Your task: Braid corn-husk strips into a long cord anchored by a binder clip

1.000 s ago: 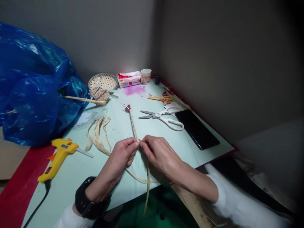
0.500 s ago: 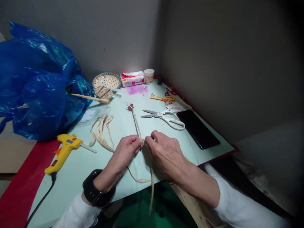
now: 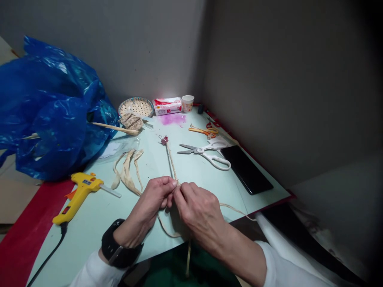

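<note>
A thin twisted cord (image 3: 171, 159) runs toward me from a dark red binder clip (image 3: 164, 140) on the pale table cover. My left hand (image 3: 155, 195) pinches the cord's near end between thumb and fingers. Right beside it, my right hand (image 3: 199, 207) is closed on the same fibre strands, its fingertips close to the left ones. Loose strands (image 3: 188, 259) hang below my hands past the table edge, and another strand (image 3: 236, 209) trails to the right. The exact crossing of strands is hidden by my fingers.
White scissors (image 3: 205, 151) and a black phone (image 3: 247, 169) lie to the right. Dry husk strips (image 3: 128, 175), a yellow glue gun (image 3: 79, 197) and a blue bag (image 3: 60, 115) are at left. Behind are a woven basket (image 3: 136, 107), tissues (image 3: 167, 106) and a paper cup (image 3: 188, 103).
The view has tilted slightly upward. My right hand has moved left, closer against my left hand, and a strand now shows to the right of it.
</note>
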`<state>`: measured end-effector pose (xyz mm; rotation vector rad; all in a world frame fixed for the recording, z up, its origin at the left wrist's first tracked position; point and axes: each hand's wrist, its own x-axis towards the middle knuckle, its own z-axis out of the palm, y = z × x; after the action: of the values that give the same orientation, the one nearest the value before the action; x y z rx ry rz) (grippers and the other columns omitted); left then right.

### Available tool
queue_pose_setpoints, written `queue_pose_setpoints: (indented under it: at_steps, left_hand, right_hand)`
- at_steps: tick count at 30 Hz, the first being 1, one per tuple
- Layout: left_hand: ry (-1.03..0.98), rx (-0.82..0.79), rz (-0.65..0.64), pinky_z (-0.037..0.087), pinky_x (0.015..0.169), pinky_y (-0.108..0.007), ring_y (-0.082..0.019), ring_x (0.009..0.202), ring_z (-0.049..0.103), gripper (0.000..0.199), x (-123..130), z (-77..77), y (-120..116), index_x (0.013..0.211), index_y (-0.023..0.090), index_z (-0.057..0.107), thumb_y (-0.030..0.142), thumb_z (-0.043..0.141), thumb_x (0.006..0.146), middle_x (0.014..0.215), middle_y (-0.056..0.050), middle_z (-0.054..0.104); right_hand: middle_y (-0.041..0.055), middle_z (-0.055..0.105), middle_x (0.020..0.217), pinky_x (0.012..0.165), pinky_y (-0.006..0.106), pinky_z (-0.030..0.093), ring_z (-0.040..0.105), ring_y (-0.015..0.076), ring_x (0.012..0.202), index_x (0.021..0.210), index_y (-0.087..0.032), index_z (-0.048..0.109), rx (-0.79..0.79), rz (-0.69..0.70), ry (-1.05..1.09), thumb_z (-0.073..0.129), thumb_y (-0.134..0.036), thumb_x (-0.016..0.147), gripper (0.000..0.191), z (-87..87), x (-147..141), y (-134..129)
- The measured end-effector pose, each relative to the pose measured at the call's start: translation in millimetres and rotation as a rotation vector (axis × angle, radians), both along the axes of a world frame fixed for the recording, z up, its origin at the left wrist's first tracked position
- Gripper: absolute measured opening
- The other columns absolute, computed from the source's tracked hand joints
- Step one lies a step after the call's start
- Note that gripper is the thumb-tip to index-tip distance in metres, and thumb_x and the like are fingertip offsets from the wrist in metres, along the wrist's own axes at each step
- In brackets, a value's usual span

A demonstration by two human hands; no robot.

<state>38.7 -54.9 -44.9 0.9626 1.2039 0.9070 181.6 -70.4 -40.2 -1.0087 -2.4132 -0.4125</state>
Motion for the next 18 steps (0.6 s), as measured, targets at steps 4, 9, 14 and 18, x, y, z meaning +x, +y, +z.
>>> queue_pose_setpoints:
  at_steps: [4,9,14,18]
  left_hand:
    - [-0.031,-0.005,0.010,0.016,0.045,-0.023,-0.005,0.044,0.025,0.031,-0.8,2.9,-1.8,0.065,0.017,0.049,0.040,0.058,0.084,0.049,0.009,0.037]
    - [0.013,-0.021,0.032,0.018,0.045,-0.020,-0.004,0.044,0.030,0.022,0.3,2.9,-3.9,0.068,0.015,0.054,0.030,0.065,0.080,0.048,0.007,0.047]
    - [0.007,-0.039,0.045,0.017,0.045,-0.019,-0.003,0.043,0.029,0.021,0.1,6.6,-5.7,0.072,0.015,0.055,0.031,0.066,0.080,0.049,0.006,0.051]
    - [-0.016,-0.054,0.044,0.015,0.044,-0.018,-0.001,0.043,0.027,0.018,-2.3,12.3,-6.5,0.076,0.013,0.058,0.029,0.065,0.080,0.067,0.000,0.063]
  right_hand:
    - [0.0053,0.060,0.075,0.054,0.031,0.035,0.051,0.0185,0.066,0.087,-0.014,0.060,0.000,0.021,-0.037,0.049,-0.004,0.085,0.015,-5.2,-0.4,-1.8]
    - [0.0086,0.064,0.080,0.056,0.033,0.039,0.056,0.0211,0.068,0.089,-0.010,0.065,-0.012,0.026,-0.095,0.047,-0.001,0.083,0.020,-9.6,0.8,-12.1]
    - [0.0127,0.069,0.098,0.067,0.035,0.044,0.060,0.0225,0.079,0.102,-0.008,0.066,-0.171,0.156,0.025,0.049,-0.010,0.090,0.022,5.4,22.0,-20.8]
    - [0.0066,0.070,0.097,0.077,0.031,0.045,0.063,0.0181,0.086,0.101,-0.017,0.066,-0.597,0.034,0.434,0.045,-0.023,0.097,0.022,29.3,42.7,2.8]
